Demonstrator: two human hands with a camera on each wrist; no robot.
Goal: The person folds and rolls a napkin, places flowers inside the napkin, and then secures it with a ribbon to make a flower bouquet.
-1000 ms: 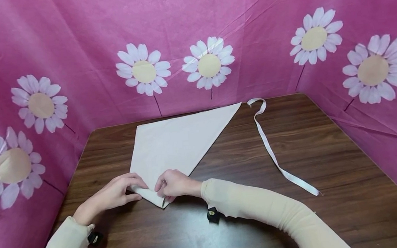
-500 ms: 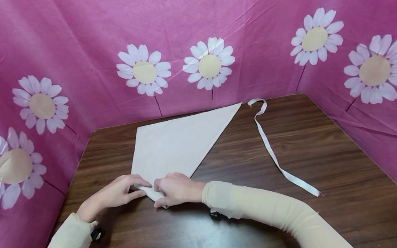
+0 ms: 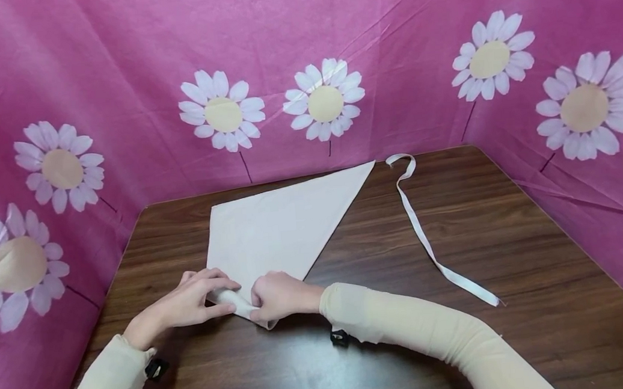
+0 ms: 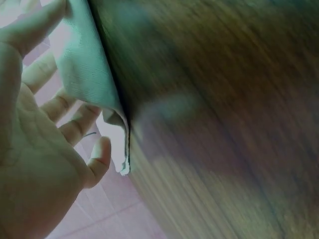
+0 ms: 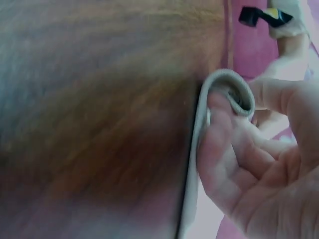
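An off-white cloth (image 3: 273,236) lies on the table, its near edge curled into a small roll (image 3: 236,301). At the roll's left end my left hand (image 3: 196,299) holds it, thumb in front and fingers over the far side. My right hand (image 3: 285,296) grips the near right corner with curled fingers. In the right wrist view the roll's end (image 5: 227,77) shows as a spiral, with fingertips inside the curl and the thumb against its outer side. The left wrist view shows the left hand's lower fingers (image 4: 79,124) spread loosely behind the cloth (image 4: 84,62).
A narrow white ribbon (image 3: 420,235) lies on the right of the brown wooden table (image 3: 387,340), bent into a hook at its far end. Pink fabric (image 3: 272,22) printed with daisies surrounds the table's back and sides.
My right hand has changed its hold, from pinching at the corner to fingers curled about the roll. The near edge is rolled further, and the cloth's far left corner has shifted slightly nearer.
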